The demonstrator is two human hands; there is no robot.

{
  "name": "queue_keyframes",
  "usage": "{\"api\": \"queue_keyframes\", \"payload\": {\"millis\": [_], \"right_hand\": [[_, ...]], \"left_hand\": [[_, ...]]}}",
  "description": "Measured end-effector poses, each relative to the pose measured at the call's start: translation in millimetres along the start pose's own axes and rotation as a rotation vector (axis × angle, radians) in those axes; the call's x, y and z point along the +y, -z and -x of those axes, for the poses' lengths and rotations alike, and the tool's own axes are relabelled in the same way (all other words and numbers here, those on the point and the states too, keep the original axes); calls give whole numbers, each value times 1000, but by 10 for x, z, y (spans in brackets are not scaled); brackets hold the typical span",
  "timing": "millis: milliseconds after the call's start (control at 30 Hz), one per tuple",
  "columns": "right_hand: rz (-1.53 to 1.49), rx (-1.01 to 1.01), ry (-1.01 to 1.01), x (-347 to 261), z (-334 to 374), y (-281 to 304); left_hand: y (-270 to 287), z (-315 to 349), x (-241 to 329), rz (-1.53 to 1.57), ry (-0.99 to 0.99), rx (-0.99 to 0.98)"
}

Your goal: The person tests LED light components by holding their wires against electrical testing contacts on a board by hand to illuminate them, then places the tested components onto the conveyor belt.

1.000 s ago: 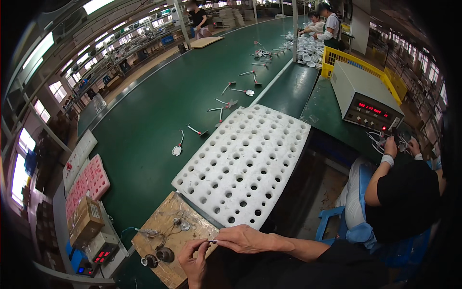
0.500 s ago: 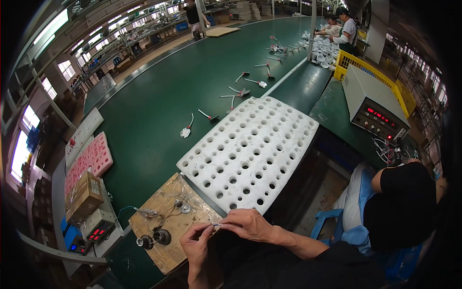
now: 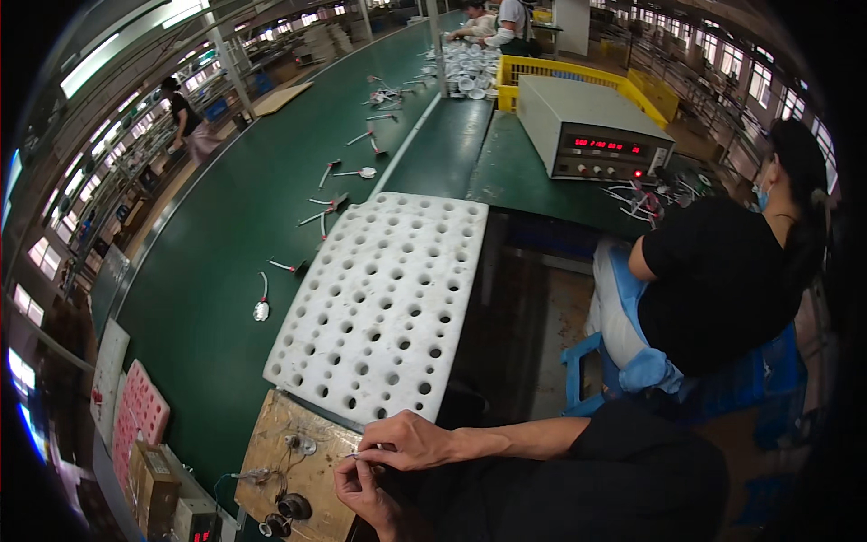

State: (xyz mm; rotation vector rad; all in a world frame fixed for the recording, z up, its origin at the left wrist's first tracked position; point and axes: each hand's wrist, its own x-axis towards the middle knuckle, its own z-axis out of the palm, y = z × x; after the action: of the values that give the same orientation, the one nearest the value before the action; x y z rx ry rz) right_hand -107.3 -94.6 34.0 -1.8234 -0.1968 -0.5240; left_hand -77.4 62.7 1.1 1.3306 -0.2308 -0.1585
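My left hand (image 3: pixel 368 492) and my right hand (image 3: pixel 411 443) meet over the right edge of a worn wooden board (image 3: pixel 271 423). Thumb and fingers of both are pinched on a small, thin, wire-like piece (image 3: pixel 353 455); its exact kind is too small to make out. On the board lie dark round cup-shaped parts (image 3: pixel 293 506), a small shiny metal disc (image 3: pixel 308 446) and thin wires. Just beyond my hands rests a white foam tray (image 3: pixel 361 331) full of round holes, with no parts visible in them.
Wired parts (image 3: pixel 262 310) lie scattered along the green table (image 3: pixel 199 289). A pink foam tray (image 3: pixel 142 411) and a cardboard box (image 3: pixel 153 479) stand left. To the right are a grey meter (image 3: pixel 587 126), a yellow crate (image 3: pixel 578 69) and a seated person (image 3: pixel 722 280); others work farther off.
The view has swung to the right, so the tray and board appear farther left and more of the seated person shows. My hands stay pinched together, the right now higher over the left.
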Motion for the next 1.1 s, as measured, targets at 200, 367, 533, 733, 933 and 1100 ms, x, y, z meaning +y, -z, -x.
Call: {"api": "queue_keyframes", "payload": {"millis": [200, 367, 533, 733, 933, 1100], "right_hand": [[-261, 51, -389, 101, -44, 178], [-559, 197, -491, 209, -214, 365], [-563, 225, -491, 172, -271, 409], [-600, 241, -479, 294, -196, 318], [-469, 399, -454, 354, -282, 214], [-207, 361, -422, 360, -246, 128]], "left_hand": [[-51, -149, -91, -334, -52, -27], [-206, 48, -142, -150, 60, -332], [-269, 99, -239, -85, 184, -308], [-118, 7, -404, -354, -154, -139], [-162, 107, -273, 221, 79, -67], [-93, 159, -95, 254, -25, 5]]}}
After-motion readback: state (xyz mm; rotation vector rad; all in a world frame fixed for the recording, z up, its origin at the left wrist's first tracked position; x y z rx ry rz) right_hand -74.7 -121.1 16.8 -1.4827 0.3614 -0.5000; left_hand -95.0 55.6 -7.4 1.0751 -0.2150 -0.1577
